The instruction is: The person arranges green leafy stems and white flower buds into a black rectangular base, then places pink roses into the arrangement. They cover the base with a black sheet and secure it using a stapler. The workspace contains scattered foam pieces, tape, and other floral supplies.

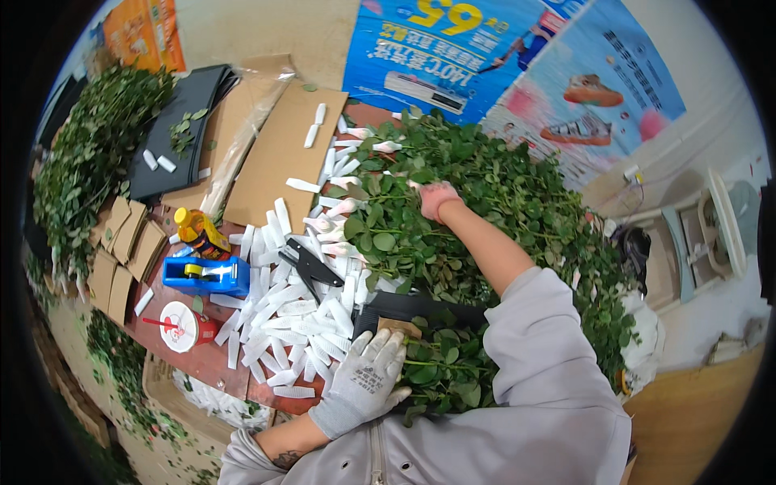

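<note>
both gloved hands (368, 380) (439, 199) grip leafy stems (453, 202).

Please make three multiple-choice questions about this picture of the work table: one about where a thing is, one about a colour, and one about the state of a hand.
1. Where does the blue tape dispenser stand?
A. left of the black cutters
B. on the leafy stems
C. under the cardboard sheet

2. What colour is the glove on the left hand?
A. black
B. white-grey
C. yellow

3. What is the right hand doing?
A. holding the cutters
B. resting on the cup
C. reaching into the pile of leafy stems

Answers: 1 A, the dispenser sits on the red table to the left of the cutters. 2 B, the knitted glove is pale. 3 C, the pink-gloved hand lies among the green leaves.
</note>
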The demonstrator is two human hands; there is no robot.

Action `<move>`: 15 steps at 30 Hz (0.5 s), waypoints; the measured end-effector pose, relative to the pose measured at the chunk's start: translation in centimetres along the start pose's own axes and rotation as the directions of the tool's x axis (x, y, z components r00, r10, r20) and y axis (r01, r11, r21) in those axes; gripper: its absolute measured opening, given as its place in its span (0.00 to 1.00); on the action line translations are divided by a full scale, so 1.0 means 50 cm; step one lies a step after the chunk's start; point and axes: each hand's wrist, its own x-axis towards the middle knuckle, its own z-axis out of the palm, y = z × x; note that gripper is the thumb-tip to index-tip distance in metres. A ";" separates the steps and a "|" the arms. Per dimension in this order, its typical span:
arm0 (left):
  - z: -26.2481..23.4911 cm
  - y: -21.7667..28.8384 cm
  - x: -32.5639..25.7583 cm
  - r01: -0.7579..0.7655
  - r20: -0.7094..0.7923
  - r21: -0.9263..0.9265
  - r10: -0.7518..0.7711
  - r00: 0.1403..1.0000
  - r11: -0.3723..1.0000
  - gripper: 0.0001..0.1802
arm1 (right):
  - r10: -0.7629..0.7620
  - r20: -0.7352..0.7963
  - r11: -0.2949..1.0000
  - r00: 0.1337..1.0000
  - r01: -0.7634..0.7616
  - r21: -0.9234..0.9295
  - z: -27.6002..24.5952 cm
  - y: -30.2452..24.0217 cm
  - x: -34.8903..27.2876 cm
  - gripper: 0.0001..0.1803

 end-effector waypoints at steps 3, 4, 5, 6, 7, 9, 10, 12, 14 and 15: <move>0.005 -0.008 -0.007 -0.004 -0.048 -0.046 0.002 0.999 0.999 0.38 | -0.024 0.080 0.996 0.997 0.031 -0.088 0.012 -0.012 0.010 0.19; 0.002 -0.007 -0.008 0.006 -0.046 -0.059 -0.009 0.999 0.998 0.38 | -0.043 0.072 0.995 0.996 0.050 -0.090 0.011 -0.011 0.007 0.17; -0.001 -0.005 -0.009 0.014 -0.042 -0.072 -0.017 0.999 0.997 0.38 | -0.060 0.066 0.994 0.996 0.066 -0.090 0.014 -0.011 0.005 0.16; -0.008 -0.005 -0.005 0.014 -0.045 -0.076 -0.018 0.999 0.997 0.38 | -0.051 -0.014 0.992 0.999 0.049 -0.117 0.017 -0.009 0.004 0.15; -0.010 -0.006 -0.004 0.010 -0.046 -0.071 -0.014 0.999 0.997 0.38 | -0.018 -0.073 0.992 0.997 0.009 -0.122 0.022 -0.006 0.001 0.14; -0.010 -0.005 -0.006 0.001 -0.046 -0.060 -0.003 0.999 0.998 0.38 | 0.049 -0.189 0.990 0.981 -0.073 -0.123 0.029 0.002 -0.003 0.14; -0.010 -0.004 -0.005 -0.006 -0.050 -0.060 0.003 0.999 0.998 0.38 | 0.069 -0.122 0.990 0.990 -0.083 -0.118 0.045 0.016 0.021 0.13; -0.004 -0.004 -0.005 -0.002 -0.061 -0.063 -0.002 0.998 0.998 0.38 | 0.072 -0.073 0.994 0.995 -0.078 -0.077 0.047 0.032 0.035 0.13; -0.004 -0.010 -0.007 0.004 -0.071 -0.063 -0.009 0.997 0.998 0.38 | 0.066 -0.111 0.997 0.992 -0.070 -0.036 0.017 0.032 0.030 0.13; -0.003 -0.008 -0.005 -0.010 -0.073 -0.071 0.005 0.997 0.997 0.38 | 0.068 -0.303 0.998 0.950 -0.068 0.012 0.051 0.072 0.043 0.15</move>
